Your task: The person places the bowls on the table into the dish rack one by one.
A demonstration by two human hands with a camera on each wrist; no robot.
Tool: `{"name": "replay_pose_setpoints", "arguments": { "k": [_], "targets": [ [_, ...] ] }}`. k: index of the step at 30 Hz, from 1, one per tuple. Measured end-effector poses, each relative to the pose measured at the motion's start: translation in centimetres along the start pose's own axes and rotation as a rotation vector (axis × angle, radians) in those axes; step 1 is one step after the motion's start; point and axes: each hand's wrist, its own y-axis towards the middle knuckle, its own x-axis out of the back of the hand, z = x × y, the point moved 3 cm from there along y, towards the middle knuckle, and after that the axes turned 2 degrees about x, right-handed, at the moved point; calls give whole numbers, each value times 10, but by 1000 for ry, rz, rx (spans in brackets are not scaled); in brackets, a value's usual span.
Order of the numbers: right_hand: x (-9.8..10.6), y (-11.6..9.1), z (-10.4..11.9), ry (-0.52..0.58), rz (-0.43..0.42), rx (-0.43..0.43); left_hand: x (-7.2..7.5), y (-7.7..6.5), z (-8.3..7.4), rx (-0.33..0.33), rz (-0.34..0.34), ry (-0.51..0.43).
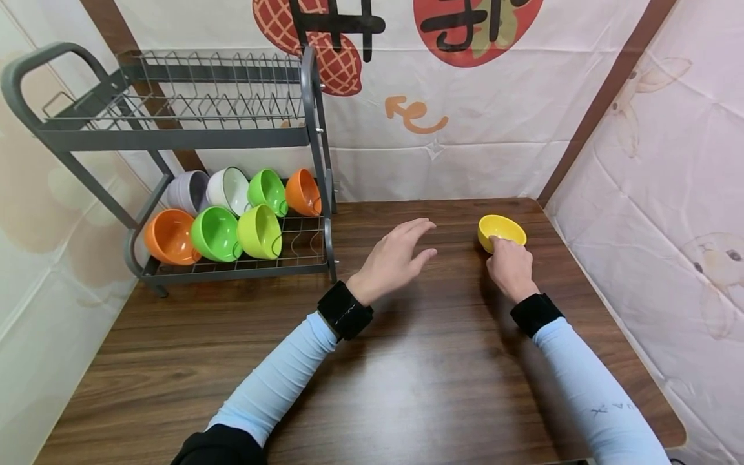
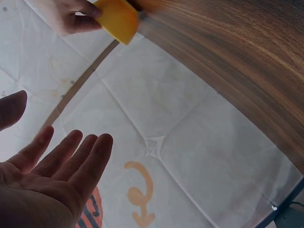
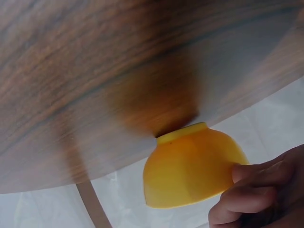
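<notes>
A yellow bowl (image 1: 503,227) is at the back right of the wooden table, upright. My right hand (image 1: 511,268) pinches its near rim, with the thumb on the outer wall in the right wrist view, where the bowl (image 3: 190,166) appears upside down with its foot at or just above the tabletop; I cannot tell if it touches. My left hand (image 1: 395,258) hovers over the table's middle, palm turned toward the bowl, fingers extended and holding nothing. The left wrist view shows that hand (image 2: 57,175) with fingers spread, apart from the bowl (image 2: 118,20).
A grey two-tier dish rack (image 1: 186,139) stands at the back left. Its lower shelf holds several tilted bowls, among them an orange bowl (image 1: 172,237), a green bowl (image 1: 216,234), a lime bowl (image 1: 259,232) and a white bowl (image 1: 228,190). Printed cloth walls (image 1: 465,155) border the wooden table (image 1: 418,387).
</notes>
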Motion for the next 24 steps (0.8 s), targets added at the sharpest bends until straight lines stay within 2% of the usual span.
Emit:
{"name": "replay_pose_setpoints", "arguments": {
  "k": [14, 24],
  "targets": [
    [13, -23, 23, 60, -91, -9, -7, 6, 5, 50, 78, 16],
    [29, -34, 46, 105, -189, 29, -2, 6, 8, 63, 63, 0]
  ]
}}
